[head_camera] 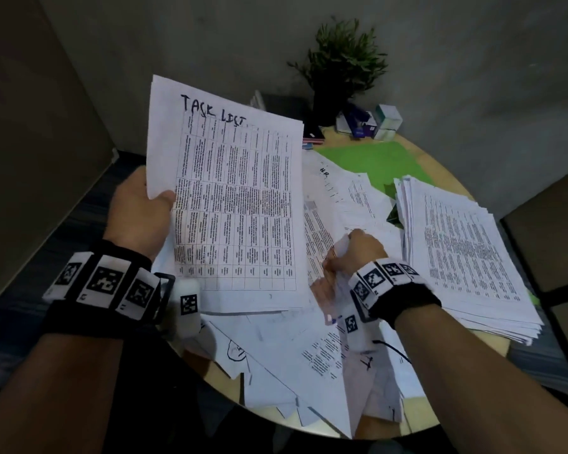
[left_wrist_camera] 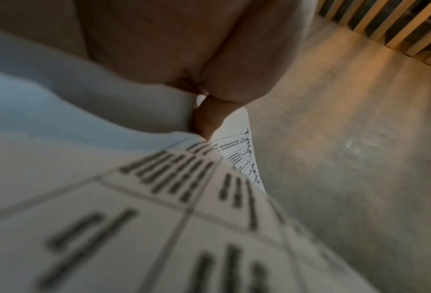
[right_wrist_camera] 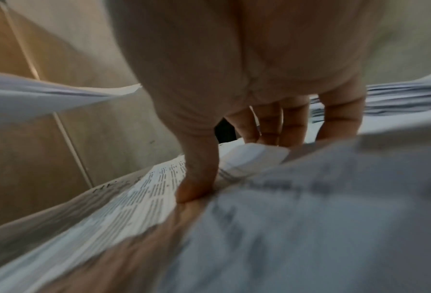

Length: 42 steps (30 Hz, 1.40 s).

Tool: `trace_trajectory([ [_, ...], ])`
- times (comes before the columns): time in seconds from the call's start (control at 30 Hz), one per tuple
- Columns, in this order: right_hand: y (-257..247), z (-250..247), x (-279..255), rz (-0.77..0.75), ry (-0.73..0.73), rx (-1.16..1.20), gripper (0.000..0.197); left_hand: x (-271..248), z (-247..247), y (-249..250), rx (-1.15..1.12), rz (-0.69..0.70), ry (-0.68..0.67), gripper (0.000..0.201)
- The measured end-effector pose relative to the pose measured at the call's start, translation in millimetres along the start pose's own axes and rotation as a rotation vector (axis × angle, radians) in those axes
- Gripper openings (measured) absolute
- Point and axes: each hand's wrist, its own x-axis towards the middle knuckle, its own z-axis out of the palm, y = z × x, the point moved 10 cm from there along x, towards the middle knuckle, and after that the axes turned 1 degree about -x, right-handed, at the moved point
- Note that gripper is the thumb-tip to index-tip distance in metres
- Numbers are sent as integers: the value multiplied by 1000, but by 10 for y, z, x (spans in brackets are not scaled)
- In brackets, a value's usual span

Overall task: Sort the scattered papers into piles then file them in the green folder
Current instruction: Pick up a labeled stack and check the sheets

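Observation:
My left hand [head_camera: 148,208] holds up a bundle of printed sheets, the top one a table headed "TASK LIST" [head_camera: 233,204], thumb on its left edge; the left wrist view shows the thumb [left_wrist_camera: 206,119] pinching that sheet [left_wrist_camera: 134,218]. My right hand [head_camera: 354,253] pinches a curled sheet [head_camera: 318,237] among the scattered papers [head_camera: 309,355] at the table's middle; in the right wrist view the thumb [right_wrist_camera: 199,174] presses on the printed sheet [right_wrist_camera: 154,188] with fingers behind the curl. The green folder [head_camera: 377,162] lies at the back, partly under papers. A thick sorted pile [head_camera: 466,257] sits at right.
The round wooden table [head_camera: 440,417] carries a potted plant [head_camera: 341,70], small boxes [head_camera: 384,122] and a dark notebook [head_camera: 286,109] at its far edge by the wall. A chair back [head_camera: 551,244] stands to the right. Loose sheets overhang the near edge.

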Motion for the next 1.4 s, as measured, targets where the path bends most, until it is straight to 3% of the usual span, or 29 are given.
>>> trace_trajectory([
  [0.13,20,-256,-14,-98,66,181,44,8,36,-30,-32,-33,-11,40],
  [0.27,85,-506,-84,-178,40,613,46,1,92,-33,-91,-57,-56,44],
  [0.33,2,-647,-210,-278,45,813,32,-10,143,-9,-110,-67,-77,44],
  [0.43,-256,-731,-468,-393,-72,1150,29,-31,240,-29,-139,-104,-111,40],
  [0.53,-494,-686,-625,-472,-195,1307,32,-32,312,-93,-176,-143,-150,37],
  [0.67,-643,-598,-691,-477,-268,1371,34,-34,358,-114,-198,-144,-174,44],
  [0.77,-679,-521,-686,-396,-259,1415,32,-44,409,-127,-197,-149,-208,42],
  [0.83,-643,-505,-667,-338,-222,1341,80,-53,395,-95,-203,-135,-191,41],
  [0.87,-650,-512,-681,-345,-203,1218,94,-57,393,-73,-205,-130,-182,41],
  [0.9,-687,-523,-714,-389,-187,1078,88,-57,387,-55,-208,-121,-172,41],
  [0.97,-690,-559,-703,-469,-91,806,49,-54,398,-16,-198,-105,-158,41],
  [1.03,-574,-590,-604,-462,11,706,27,-70,484,7,-202,-102,-167,40],
  [1.17,-132,-671,-459,-392,47,860,31,-222,773,109,-209,-108,-198,25],
  [1.3,502,-900,-343,-328,120,949,36,-565,1427,251,-163,-72,-356,40],
  [1.4,1107,-1055,-171,-210,200,859,22,-778,2052,296,-74,-8,-400,50],
])
